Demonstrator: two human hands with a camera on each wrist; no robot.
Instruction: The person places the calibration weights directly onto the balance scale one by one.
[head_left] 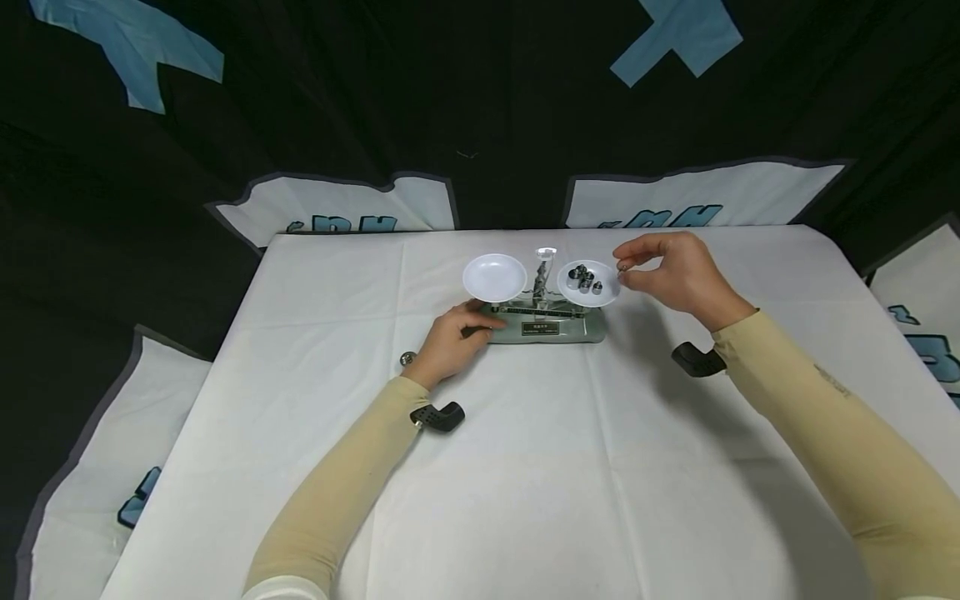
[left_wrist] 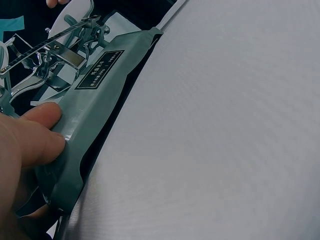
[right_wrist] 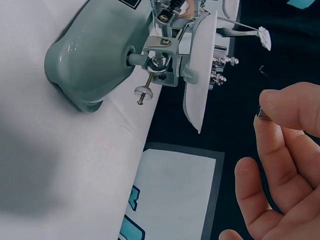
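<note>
A green balance scale (head_left: 551, 332) with a dark nameplate stands near the table's far edge. My left hand (head_left: 453, 342) grips the left end of its base, thumb and fingertips on the green body in the left wrist view. The scale's left pan (head_left: 495, 277) is bare. On the right pan (head_left: 608, 282) stand several shiny metal weights (head_left: 584, 279). Just right of that pan, my right hand (head_left: 667, 267) pinches a small metal weight (right_wrist: 261, 113) between thumb and index finger, mostly covered by the fingertips.
Beside my left wrist another small metal piece (head_left: 407, 358) lies on the white tablecloth (head_left: 525, 500). Behind the table hangs a black curtain (head_left: 510, 108) with white and blue patches. A knurled adjusting nut (right_wrist: 143, 93) sticks out from the scale's right side.
</note>
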